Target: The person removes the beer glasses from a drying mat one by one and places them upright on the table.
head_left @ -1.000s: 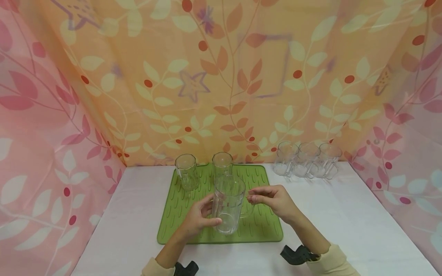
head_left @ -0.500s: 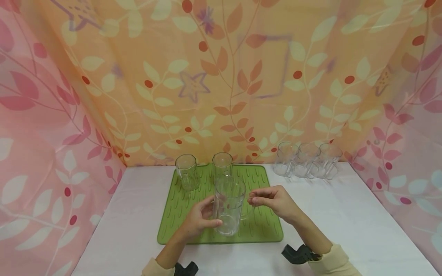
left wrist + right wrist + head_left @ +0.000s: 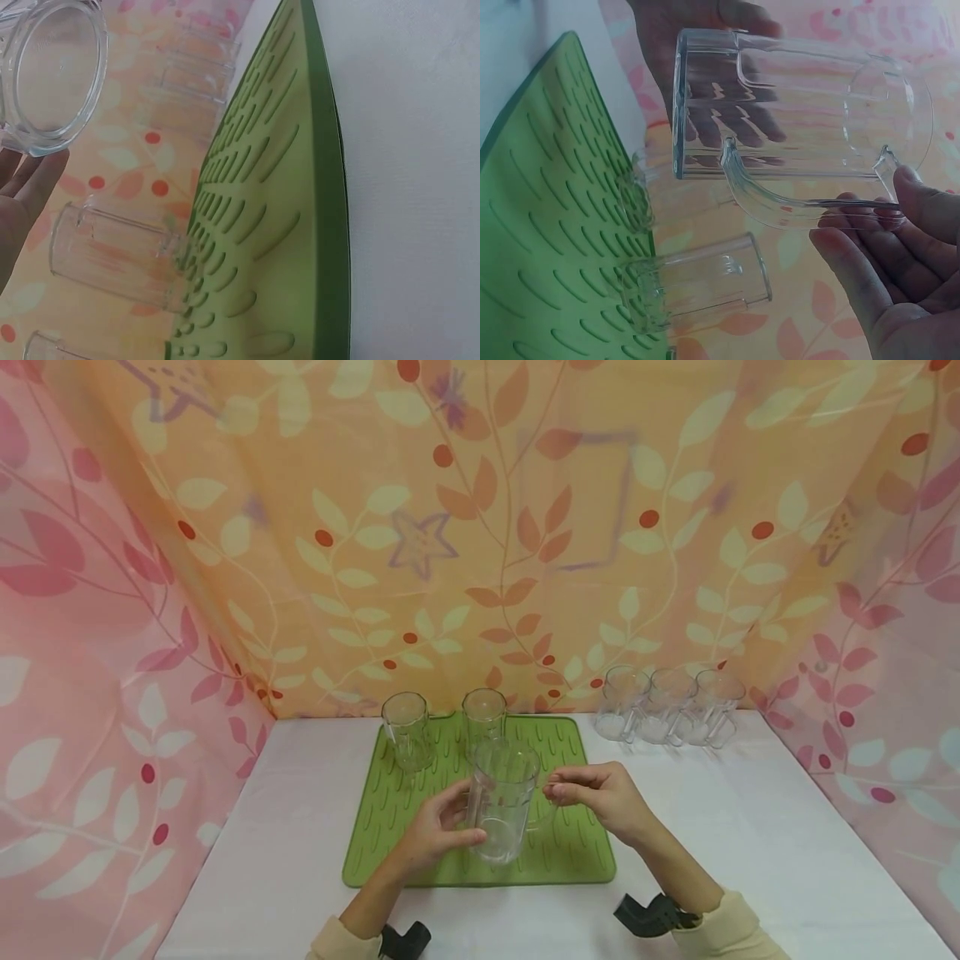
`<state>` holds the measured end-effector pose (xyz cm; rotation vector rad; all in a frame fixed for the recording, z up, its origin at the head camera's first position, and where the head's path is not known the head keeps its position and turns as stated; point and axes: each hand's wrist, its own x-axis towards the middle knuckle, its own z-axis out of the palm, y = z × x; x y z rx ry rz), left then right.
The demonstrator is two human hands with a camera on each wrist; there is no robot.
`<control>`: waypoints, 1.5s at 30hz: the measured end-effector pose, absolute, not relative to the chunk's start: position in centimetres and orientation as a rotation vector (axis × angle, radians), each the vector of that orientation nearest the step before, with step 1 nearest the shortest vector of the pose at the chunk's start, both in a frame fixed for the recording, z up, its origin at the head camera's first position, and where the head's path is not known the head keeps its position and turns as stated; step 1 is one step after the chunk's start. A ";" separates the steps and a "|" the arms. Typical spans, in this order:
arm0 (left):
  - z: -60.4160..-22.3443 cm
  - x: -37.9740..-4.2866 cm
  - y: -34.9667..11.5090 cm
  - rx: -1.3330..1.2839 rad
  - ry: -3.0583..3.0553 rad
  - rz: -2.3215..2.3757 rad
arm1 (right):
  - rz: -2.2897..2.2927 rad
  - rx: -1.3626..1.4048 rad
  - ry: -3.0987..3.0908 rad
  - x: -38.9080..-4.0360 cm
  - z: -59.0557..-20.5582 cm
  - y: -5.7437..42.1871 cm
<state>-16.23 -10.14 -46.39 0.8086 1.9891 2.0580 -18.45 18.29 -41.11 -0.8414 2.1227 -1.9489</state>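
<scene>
A clear glass mug (image 3: 501,810) is held upright above the green mat (image 3: 367,860), its base well off the mat in the left wrist view. My left hand (image 3: 441,828) grips the mug's side, thumb in front and fingers behind; through the glass these fingers show in the right wrist view. With thumb and fingers, my right hand (image 3: 603,797) pinches the upper end of the mug's handle (image 3: 780,206). Two more clear glasses stand upright on the mat's back part, one glass (image 3: 407,735) at the left and another glass (image 3: 483,718) just behind the held mug.
Three clear glass mugs (image 3: 671,706) stand in a row at the table's back right, handles towards the right front. A white cloth covers the table (image 3: 285,827). Patterned fabric (image 3: 337,610) walls off the back and both sides.
Both hands have shifted the held mug slightly to the right and up. Their hold on it stays the same. The other glasses and the mat have not moved.
</scene>
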 end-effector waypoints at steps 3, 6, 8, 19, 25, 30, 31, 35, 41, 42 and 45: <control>-46.4 -16.3 -10.3 0.806 2.017 2.036 | -1.937 -0.835 2.163 -18.4 -41.1 18.4; -46.5 -16.3 -10.6 0.810 2.025 2.026 | -1.923 -0.828 2.235 -18.3 -41.0 18.6; -46.6 -16.2 -10.9 0.807 2.028 2.034 | -1.917 -0.825 2.283 -18.3 -41.0 18.6; -47.2 -16.2 -11.6 0.822 2.083 2.052 | -1.931 -0.786 2.444 -18.2 -41.2 19.4; -47.2 -15.9 -12.2 0.706 2.188 1.986 | -1.970 -0.721 2.472 -18.1 -41.0 19.9; -47.1 -15.6 -12.8 0.590 2.287 1.912 | -1.988 -0.682 2.534 -18.4 -41.0 20.3; -47.1 -15.6 -12.9 0.570 2.300 1.903 | -1.995 -0.674 2.547 -18.4 -41.1 20.5; -47.3 -15.4 -13.4 0.524 2.358 1.872 | -1.992 -0.599 2.633 -18.6 -41.2 21.0; -47.6 -15.2 -14.4 0.478 2.440 1.850 | -2.012 -0.541 2.733 -18.9 -41.2 21.4; -47.6 -15.2 -14.6 0.472 2.452 1.846 | -2.014 -0.536 2.754 -18.9 -41.2 21.5; -47.7 -15.2 -15.1 0.445 2.489 1.830 | -2.013 -0.509 2.842 -19.1 -41.3 21.8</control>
